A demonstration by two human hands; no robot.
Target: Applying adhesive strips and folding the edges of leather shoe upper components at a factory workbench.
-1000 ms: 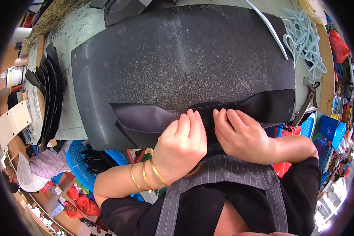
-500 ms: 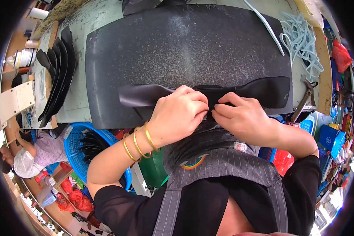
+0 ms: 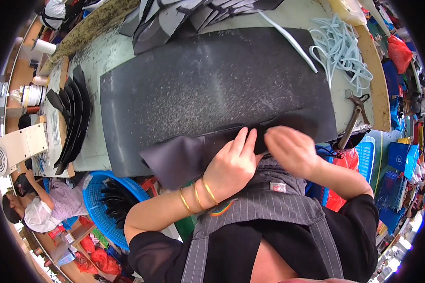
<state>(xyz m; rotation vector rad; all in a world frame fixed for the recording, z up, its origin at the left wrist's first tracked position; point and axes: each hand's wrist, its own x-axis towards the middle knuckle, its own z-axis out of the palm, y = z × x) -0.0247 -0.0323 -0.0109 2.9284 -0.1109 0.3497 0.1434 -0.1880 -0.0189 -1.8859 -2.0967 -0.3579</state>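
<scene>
At the near edge of the workbench (image 3: pixel 104 61), both hands work a curved black leather piece (image 3: pixel 184 158) that lies along the front rim of a large dark mat (image 3: pixel 212 85).

Against the frames before: the piece has slid toward the person's left. Its left end now hangs past the mat's front corner over the blue basket, where half a second ago it lay fully on the mat. The hands, earlier bunched knuckle to knuckle over the middle of the strip, sit slightly apart now.

Left hand (image 3: pixel 233 162): fingers fairly straight and together, laid flat on the leather and pressing it down, not curled round it. Three gold bangles (image 3: pixel 196 195) on that wrist.

Right hand (image 3: pixel 290 151): blurred. Fingers bent down onto the right part of the strip; whether they pinch it or only press, cannot tell.

Containers:
- Blue plastic basket (image 3: pixel 97 212) below the bench on the left, holding a heap of black cut pieces (image 3: pixel 115 200).
- More blue crates (image 3: pixel 403 158) on the right side, contents not readable.
- White cup (image 3: pixel 45 45) at the far left corner of the bench; inside not visible.

On the bench also: fanned stack of black curved pieces (image 3: pixel 73 118) at left, pale blue cord tangle (image 3: pixel 340 52) at far right, a hammer (image 3: pixel 352 120) near the right edge. Another person (image 3: pixel 42 207) sits low at the left.
</scene>
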